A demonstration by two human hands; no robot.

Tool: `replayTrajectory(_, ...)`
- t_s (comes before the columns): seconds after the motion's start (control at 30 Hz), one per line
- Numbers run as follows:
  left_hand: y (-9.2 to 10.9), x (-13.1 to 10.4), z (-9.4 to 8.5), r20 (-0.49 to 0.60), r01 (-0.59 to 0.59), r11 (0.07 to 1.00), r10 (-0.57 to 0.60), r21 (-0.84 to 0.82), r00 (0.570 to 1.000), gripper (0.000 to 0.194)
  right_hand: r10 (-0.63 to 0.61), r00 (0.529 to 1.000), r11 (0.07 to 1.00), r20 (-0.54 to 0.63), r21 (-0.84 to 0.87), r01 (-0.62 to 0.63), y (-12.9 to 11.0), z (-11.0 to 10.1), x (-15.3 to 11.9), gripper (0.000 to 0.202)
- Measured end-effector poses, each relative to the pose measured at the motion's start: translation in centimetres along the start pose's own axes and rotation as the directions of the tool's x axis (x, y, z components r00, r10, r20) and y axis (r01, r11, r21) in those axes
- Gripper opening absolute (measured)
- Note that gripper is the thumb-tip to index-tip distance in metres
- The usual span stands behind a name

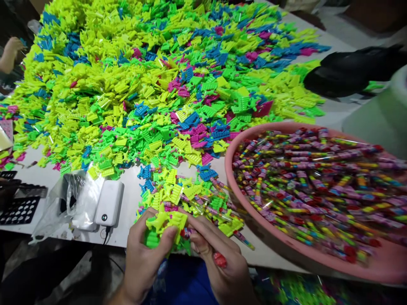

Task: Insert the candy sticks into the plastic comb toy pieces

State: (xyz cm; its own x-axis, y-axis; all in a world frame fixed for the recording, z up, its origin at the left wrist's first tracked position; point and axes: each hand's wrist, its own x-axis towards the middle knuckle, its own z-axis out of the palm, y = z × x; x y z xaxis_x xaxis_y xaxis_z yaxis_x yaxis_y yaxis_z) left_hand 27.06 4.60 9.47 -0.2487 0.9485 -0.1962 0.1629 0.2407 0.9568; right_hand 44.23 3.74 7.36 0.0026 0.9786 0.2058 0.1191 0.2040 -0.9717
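Note:
Near the table's front edge, my left hand [144, 254] is closed around several yellow and green plastic pieces [162, 224], its thumb pressed on a yellow one. My right hand [219, 258] touches the right side of these pieces, its fingers closed on a thin candy tube [187, 232]. A red round end [219, 260] shows between its lower fingers. Just beyond both hands lies a small heap of yellow, green and blue pieces [174, 192] with several candy tubes [206, 207] on it.
A large pile of coloured plastic pieces [104, 84] covers the table's back. A pink basin [237, 186] full of candy tubes stands right. Left are a white power bank [110, 203] with a cable, a clear bag [60, 207] and black perforated trays [23, 209]. Another person's hand [11, 53] shows far left.

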Motion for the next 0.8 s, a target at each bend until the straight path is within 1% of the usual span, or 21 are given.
replayTrajectory(0.07,0.2,-0.2,-0.1,0.025,-0.007,1.0,0.007,0.001,1.0,0.041,-0.001,1.0,0.999,0.001,-0.034,0.001,0.1,0.2,0.0,0.039)
replayTrajectory(0.13,0.7,-0.6,0.0,0.018,0.003,1.0,-0.003,-0.004,1.0,0.041,-0.017,1.0,0.998,0.004,-0.06,0.017,0.2,0.3,-0.1,0.038)
replayTrajectory(0.2,1.2,-1.0,0.3,-0.025,-0.019,1.0,0.019,0.002,1.0,0.039,-0.04,0.999,0.995,0.01,-0.091,0.041,0.2,0.3,-0.3,0.041)
replayTrajectory(0.27,1.4,-1.4,0.5,-0.077,-0.045,0.999,0.046,0.008,0.996,0.04,-0.06,0.998,0.99,0.032,-0.123,0.063,0.2,0.3,-0.5,0.046)
replayTrajectory(0.33,0.9,-1.4,0.3,-0.108,-0.041,0.999,0.041,0.009,0.993,0.041,-0.073,0.996,0.988,0.055,-0.132,0.08,0.4,0.5,-0.3,0.048)
replayTrajectory(0.37,0.3,-1.2,0.0,-0.123,-0.019,1.0,0.02,0.006,0.992,0.042,-0.082,0.994,0.988,0.066,-0.127,0.089,0.6,0.7,-0.1,0.046)
replayTrajectory(0.43,-1.0,-0.5,-1.1,-0.137,0.077,0.997,-0.08,-0.027,0.987,0.052,-0.076,0.994,0.991,0.078,-0.102,0.084,0.9,1.4,0.6,0.042)
replayTrajectory(0.5,-2.3,0.4,-2.8,-0.139,0.19,0.973,-0.207,-0.128,0.969,0.061,0.003,0.996,0.997,0.089,-0.074,0.003,1.3,2.5,1.5,0.039)
replayTrajectory(0.53,-2.7,1.0,-3.8,-0.144,0.213,0.958,-0.242,-0.194,0.959,0.061,0.075,0.992,0.996,0.101,-0.053,-0.07,1.5,3.2,2.0,0.039)
replayTrajectory(0.57,-3.0,1.5,-4.7,-0.169,0.198,0.946,-0.246,-0.258,0.955,0.059,0.158,0.979,0.987,0.126,-0.021,-0.157,1.6,3.9,2.4,0.041)
replayTrajectory(0.6,-3.1,1.9,-5.6,-0.209,0.157,0.937,-0.229,-0.312,0.951,0.057,0.241,0.955,0.968,0.174,0.023,-0.248,1.7,4.6,2.7,0.044)
replayTrajectory(0.67,-2.9,2.4,-6.9,-0.298,0.064,0.924,-0.186,-0.376,0.936,0.058,0.355,0.883,0.901,0.307,0.138,-0.411,1.7,5.8,3.1,0.052)
replayTrajectory(0.73,-2.2,2.4,-7.4,-0.35,0.015,0.914,-0.17,-0.405,0.921,0.069,0.394,0.819,0.816,0.416,0.252,-0.52,1.5,6.6,3.0,0.059)
replayTrajectory(0.8,-1.6,2.1,-7.1,-0.353,-0.013,0.909,-0.149,-0.417,0.924,0.077,0.405,0.792,0.756,0.457,0.319,-0.571,1.3,6.8,2.6,0.065)
